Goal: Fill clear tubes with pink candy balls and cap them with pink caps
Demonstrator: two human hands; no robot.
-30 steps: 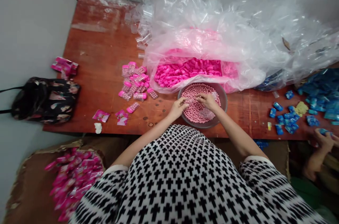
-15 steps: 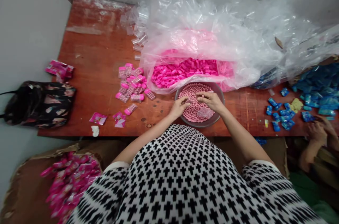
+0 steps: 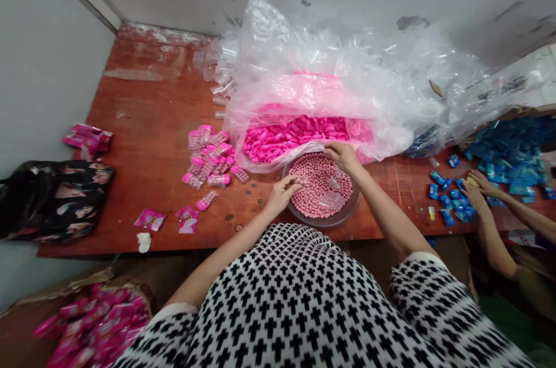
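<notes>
Over the bowl [image 3: 326, 222] of pink candy beads [image 3: 319, 185] on the table [image 3: 147, 124], the left hand [image 3: 283, 192] pinches its fingers shut on what looks like a small clear tube [image 3: 299, 181] — at the left rim. The right hand [image 3: 343, 155] lies at the far rim, touching the bag of pink caps [image 3: 286, 139] — fingers curled, whether they hold anything I cannot tell.

So the right hand [image 3: 345, 156] has left the middle of the pink beads [image 3: 319, 182] and gone up to the far rim of the bowl [image 3: 322, 221], right against the open bag of pink caps [image 3: 295, 136]. The two hands were nearly touching before; now the left hand [image 3: 282, 194] sits alone at the bowl's left edge. Over on the right, the co-worker's hands [image 3: 478, 187] have come up from the bench [image 3: 143, 148] edge onto the blue packets [image 3: 452, 200]. The view's also tipped up, so there's more wall showing.
</notes>
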